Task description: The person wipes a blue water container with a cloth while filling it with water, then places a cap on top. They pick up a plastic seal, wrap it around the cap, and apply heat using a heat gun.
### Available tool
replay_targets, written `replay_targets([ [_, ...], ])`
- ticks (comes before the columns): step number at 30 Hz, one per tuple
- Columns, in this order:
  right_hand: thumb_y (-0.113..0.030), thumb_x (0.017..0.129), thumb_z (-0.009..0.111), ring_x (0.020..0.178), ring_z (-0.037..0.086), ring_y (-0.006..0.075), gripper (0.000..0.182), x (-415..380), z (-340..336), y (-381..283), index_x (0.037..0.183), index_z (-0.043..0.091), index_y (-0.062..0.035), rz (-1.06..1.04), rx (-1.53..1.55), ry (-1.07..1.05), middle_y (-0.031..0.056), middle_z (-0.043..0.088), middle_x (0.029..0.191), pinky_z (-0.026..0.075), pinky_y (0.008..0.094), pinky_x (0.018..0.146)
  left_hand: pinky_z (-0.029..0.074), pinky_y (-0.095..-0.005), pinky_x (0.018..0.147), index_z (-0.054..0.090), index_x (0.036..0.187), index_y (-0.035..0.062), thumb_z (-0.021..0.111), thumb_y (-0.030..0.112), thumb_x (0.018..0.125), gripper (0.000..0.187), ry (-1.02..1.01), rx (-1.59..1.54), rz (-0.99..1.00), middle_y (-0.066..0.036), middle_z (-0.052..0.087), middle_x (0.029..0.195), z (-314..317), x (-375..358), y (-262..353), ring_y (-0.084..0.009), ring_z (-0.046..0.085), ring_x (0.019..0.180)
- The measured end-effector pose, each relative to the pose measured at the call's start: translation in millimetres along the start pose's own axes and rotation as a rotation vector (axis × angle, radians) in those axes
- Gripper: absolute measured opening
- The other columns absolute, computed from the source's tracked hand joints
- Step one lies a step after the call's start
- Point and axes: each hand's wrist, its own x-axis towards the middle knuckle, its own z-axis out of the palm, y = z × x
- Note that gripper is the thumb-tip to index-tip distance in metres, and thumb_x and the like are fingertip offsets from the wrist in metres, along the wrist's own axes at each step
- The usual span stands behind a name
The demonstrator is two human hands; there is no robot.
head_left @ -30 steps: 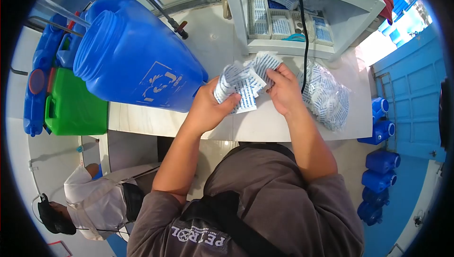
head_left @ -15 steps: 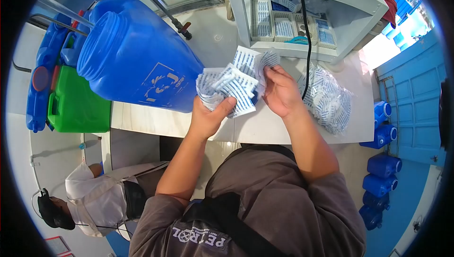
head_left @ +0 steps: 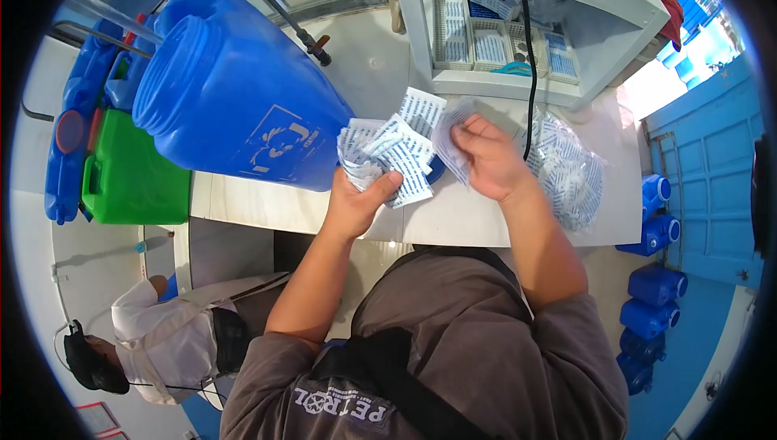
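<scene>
My left hand point(head_left: 362, 201) grips a fanned bunch of white strips with blue print point(head_left: 396, 148), its thumb pressed across them. My right hand point(head_left: 488, 157) is closed on a thin printed sheet point(head_left: 450, 139), just right of the bunch. Both hands are above the pale counter point(head_left: 461, 217). Beyond my right wrist lies a clear plastic bag point(head_left: 566, 173) filled with similar printed pieces. A large open-mouthed blue container point(head_left: 251, 92) stands left of the bunch. Part of a small blue round object point(head_left: 437, 169) shows beneath the papers.
A white shelf point(head_left: 486, 84) holds baskets of printed packets, with a black cable point(head_left: 530, 59) hanging before it. A green jug point(head_left: 133, 169) stands at the left. A person in a white shirt point(head_left: 162, 335) is at the lower left. Blue jugs point(head_left: 655, 282) line the right side.
My right hand has moved a little right, away from the bunch, with the thin sheet in it. My left hand has stayed nearly in place. The person's arm at lower left has shifted.
</scene>
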Motion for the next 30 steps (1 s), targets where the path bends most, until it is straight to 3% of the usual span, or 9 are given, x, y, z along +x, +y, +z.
replay_targets([
  [4, -0.008, 0.103, 0.052, 0.114, 0.064, 0.02, 0.031, 6.1, 1.3, 12.2, 0.132, 0.056, 0.0002, -0.048, 0.039, -0.005, 0.0109, 0.066, 0.124, 0.049, 0.0357, 0.102, 0.052, -0.0331, 0.092, 0.057, 0.13, -0.0001, 0.072, 0.001, 0.088, 0.044, -0.098, 0.128, -0.095, -0.007, 0.067, 0.118, -0.9, 0.0, -7.1, -0.0164, 0.065, 0.105],
  [6, -0.006, 0.102, 0.052, 0.114, 0.063, 0.0182, 0.031, 3.2, -0.7, 7.1, 0.133, 0.054, -0.0023, -0.074, -0.02, 0.051, 0.0083, 0.065, 0.125, 0.05, 0.0354, 0.1, 0.052, -0.0291, 0.087, 0.065, 0.121, 0.0, 0.072, 0.006, 0.091, 0.031, -0.108, 0.129, -0.052, -0.004, 0.071, 0.109, 5.5, 2.2, -9.4, -0.0113, 0.065, 0.097],
  [11, -0.001, 0.103, 0.047, 0.111, 0.062, 0.0144, 0.031, -2.2, -10.8, -8.5, 0.133, 0.052, 0.0, -0.387, -0.313, 0.298, 0.0089, 0.065, 0.125, 0.049, 0.0304, 0.097, 0.053, -0.0311, 0.09, 0.06, 0.128, 0.0007, 0.071, 0.004, 0.091, 0.039, -0.092, -0.121, -0.08, -0.006, 0.07, 0.114, 13.3, 7.5, -7.8, -0.0143, 0.066, 0.101],
  [16, 0.001, 0.102, 0.048, 0.11, 0.062, 0.0138, 0.03, -13.6, -7.2, -24.5, 0.132, 0.053, 0.0015, -0.368, -0.423, 0.302, 0.0095, 0.065, 0.125, 0.048, 0.0286, 0.097, 0.052, -0.0308, 0.089, 0.061, 0.127, 0.0006, 0.071, 0.003, 0.09, 0.039, -0.163, -0.061, -0.04, -0.006, 0.07, 0.113, 14.1, 15.1, 11.4, -0.0143, 0.066, 0.1],
  [19, 0.002, 0.102, 0.048, 0.11, 0.062, 0.0137, 0.03, -15.1, -2.4, -20.6, 0.131, 0.054, 0.0019, -0.371, -0.408, 0.27, 0.0097, 0.065, 0.124, 0.047, 0.0289, 0.098, 0.05, -0.0285, 0.086, 0.064, 0.121, 0.0002, 0.072, 0.007, 0.09, 0.032, -0.207, 0.311, 0.017, -0.003, 0.069, 0.108, 20.8, 19.3, 24.1, -0.0107, 0.063, 0.093],
  [23, 0.003, 0.101, 0.048, 0.111, 0.061, 0.0134, 0.03, -13.6, 6.5, -14.6, 0.13, 0.055, 0.001, -0.386, -0.204, 0.329, 0.0089, 0.066, 0.121, 0.046, 0.0293, 0.099, 0.051, -0.0301, 0.082, 0.065, 0.117, 0.0001, 0.073, 0.007, 0.087, 0.031, -0.183, 0.5, 0.083, -0.003, 0.07, 0.101, 34.3, 21.6, 26.5, -0.0104, 0.061, 0.09],
  [26, 0.003, 0.101, 0.049, 0.11, 0.061, 0.0129, 0.03, -25.0, 2.1, -4.2, 0.13, 0.055, 0.0005, -0.341, -0.226, 0.305, 0.0077, 0.067, 0.119, 0.046, 0.029, 0.099, 0.051, -0.0302, 0.083, 0.065, 0.117, 0.0006, 0.073, 0.006, 0.088, 0.031, -0.224, 0.438, -0.022, -0.003, 0.07, 0.103, 34.0, 14.0, 26.0, -0.0106, 0.062, 0.091],
  [28, 0.002, 0.1, 0.05, 0.106, 0.061, 0.0118, 0.03, -47.6, -1.7, -13.8, 0.129, 0.055, 0.0005, -0.421, -0.279, 0.323, 0.0069, 0.067, 0.117, 0.046, 0.0276, 0.095, 0.053, -0.0295, 0.085, 0.062, 0.121, -0.0004, 0.071, 0.002, 0.09, 0.033, -0.247, 0.088, -0.024, -0.004, 0.069, 0.107, 40.0, 8.0, 25.9, -0.012, 0.064, 0.094],
  [30, 0.0, 0.1, 0.052, 0.103, 0.062, 0.0108, 0.031, -90.8, -26.9, -43.1, 0.13, 0.053, 0.0005, -0.534, -0.608, 0.433, 0.0064, 0.068, 0.113, 0.048, 0.0267, 0.091, 0.053, -0.0297, 0.086, 0.06, 0.124, -0.0014, 0.07, 0.001, 0.091, 0.035, -0.205, -0.05, -0.073, -0.005, 0.069, 0.108, 51.4, 6.1, 35.5, -0.0128, 0.064, 0.095],
])
